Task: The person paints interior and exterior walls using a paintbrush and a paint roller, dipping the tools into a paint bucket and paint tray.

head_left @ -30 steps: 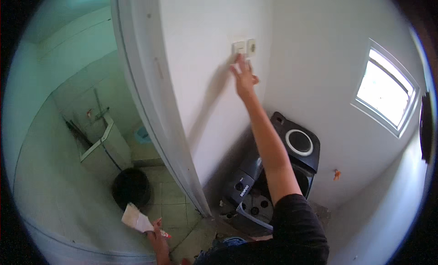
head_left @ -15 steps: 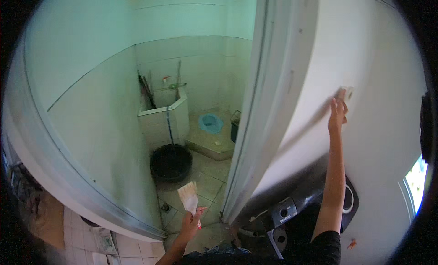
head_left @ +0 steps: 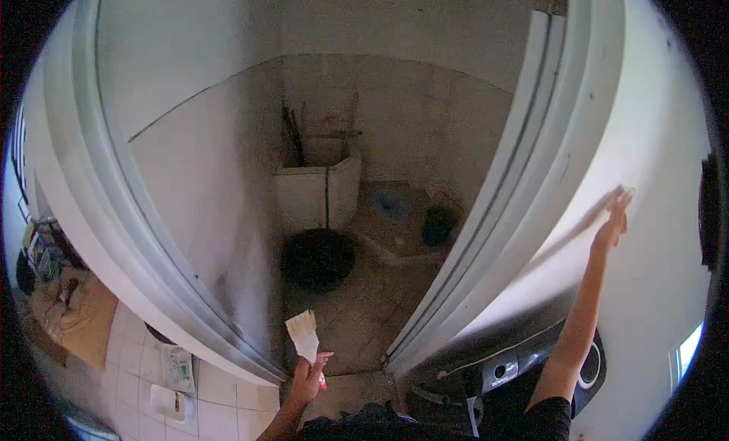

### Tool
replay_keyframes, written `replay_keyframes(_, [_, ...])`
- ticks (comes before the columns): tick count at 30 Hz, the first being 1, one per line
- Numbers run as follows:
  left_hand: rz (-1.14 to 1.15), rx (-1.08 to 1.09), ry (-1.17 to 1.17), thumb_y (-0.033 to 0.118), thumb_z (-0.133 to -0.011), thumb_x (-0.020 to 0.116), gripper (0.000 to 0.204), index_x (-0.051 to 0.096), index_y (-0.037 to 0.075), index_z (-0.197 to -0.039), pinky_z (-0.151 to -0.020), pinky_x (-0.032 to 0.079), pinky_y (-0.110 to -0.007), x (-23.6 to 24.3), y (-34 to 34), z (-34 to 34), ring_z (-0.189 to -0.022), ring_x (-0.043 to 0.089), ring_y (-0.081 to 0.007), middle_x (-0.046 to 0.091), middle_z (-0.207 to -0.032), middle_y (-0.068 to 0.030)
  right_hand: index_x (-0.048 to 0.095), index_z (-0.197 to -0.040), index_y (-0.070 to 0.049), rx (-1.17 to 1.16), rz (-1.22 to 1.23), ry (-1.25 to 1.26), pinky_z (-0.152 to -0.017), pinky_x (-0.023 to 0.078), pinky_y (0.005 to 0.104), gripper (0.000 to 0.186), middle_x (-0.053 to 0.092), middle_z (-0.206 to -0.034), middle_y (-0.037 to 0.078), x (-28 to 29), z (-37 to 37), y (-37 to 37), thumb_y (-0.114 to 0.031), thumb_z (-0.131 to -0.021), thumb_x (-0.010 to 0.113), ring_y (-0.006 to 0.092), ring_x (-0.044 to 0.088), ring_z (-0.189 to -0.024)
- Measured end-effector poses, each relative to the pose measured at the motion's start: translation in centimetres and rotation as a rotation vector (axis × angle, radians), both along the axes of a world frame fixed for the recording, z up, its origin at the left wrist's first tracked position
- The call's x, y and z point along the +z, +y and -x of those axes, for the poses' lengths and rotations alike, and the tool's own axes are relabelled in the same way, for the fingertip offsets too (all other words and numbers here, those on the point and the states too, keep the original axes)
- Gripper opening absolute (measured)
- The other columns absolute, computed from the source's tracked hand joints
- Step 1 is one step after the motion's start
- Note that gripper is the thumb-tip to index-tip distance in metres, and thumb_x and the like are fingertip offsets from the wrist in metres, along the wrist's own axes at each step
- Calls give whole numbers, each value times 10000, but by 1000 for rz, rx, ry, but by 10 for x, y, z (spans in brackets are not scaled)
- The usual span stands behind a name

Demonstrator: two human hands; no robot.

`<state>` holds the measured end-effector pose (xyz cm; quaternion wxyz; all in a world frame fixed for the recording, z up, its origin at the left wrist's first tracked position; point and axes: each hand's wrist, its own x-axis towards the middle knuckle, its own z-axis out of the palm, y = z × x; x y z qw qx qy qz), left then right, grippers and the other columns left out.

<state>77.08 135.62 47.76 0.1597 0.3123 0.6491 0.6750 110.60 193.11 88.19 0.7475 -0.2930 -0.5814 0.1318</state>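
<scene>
In my left hand (head_left: 310,382) is a flat paintbrush (head_left: 303,335), gripped by its handle near the doorway's threshold, with its pale bristles pointing up. The fingers wrap the handle, whose red end shows below them. My right arm reaches up to the white wall on the right. There my right hand (head_left: 613,225) has its fingers stretched out at a wall switch (head_left: 626,193), which they partly cover. Nothing is held in that hand.
A white door frame (head_left: 524,130) bounds the dark bathroom. Inside are a tiled water tank (head_left: 298,194), a black basin (head_left: 319,260), a blue squat toilet (head_left: 391,204) and a bucket (head_left: 438,226). A dark washing machine (head_left: 497,374) stands below my right arm. A white tray (head_left: 168,404) lies outside, left.
The bathroom has gone from lit to dark. My right hand stays at the switch. The view has shifted left, and the paintbrush remains in my left hand.
</scene>
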Motion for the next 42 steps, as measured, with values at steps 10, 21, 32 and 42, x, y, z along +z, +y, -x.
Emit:
replay_keyframes(10, [367, -179, -153, 310, -1008, 491, 350, 636, 55, -1198, -613, 482, -369, 47, -93, 12, -642, 610, -230, 605, -724, -103, 638, -1112, 75, 443, -472, -145, -991, 427, 478, 497, 650, -1171, 222, -57, 186, -300, -350, -1016, 399, 292, 598, -1078])
replay_keyframes(21, [486, 278, -160, 421, -929, 586, 341, 714, 125, -1040, -857, 491, -441, 5, -302, -6, -1024, 610, -354, 660, -1073, -147, 683, -1005, -57, 1779, -675, -1187, -618, 475, 419, 212, 645, -752, 103, -256, 368, -644, -185, -837, 681, 297, 606, -664])
replay_keyframes(32, [55, 1160, -77, 374, -1010, 465, 399, 695, 73, -1135, -689, 479, -411, -45, -393, -19, -709, 618, -334, 601, -803, -154, 626, -1087, -18, 1646, -1084, -2285, -802, 493, 497, 461, 664, -999, 190, -320, 399, -831, -437, -900, 586, 359, 627, -973])
replay_keyframes(42, [-199, 1243, -808, 368, -1049, 391, 429, 661, 90, -1232, -791, 462, -382, -127, -538, 60, -858, 576, -202, 621, -941, -114, 575, -1093, -6, 2186, -500, -2247, -771, 496, 532, 311, 669, -945, 236, -432, 535, -1047, -238, -887, 582, 476, 621, -866])
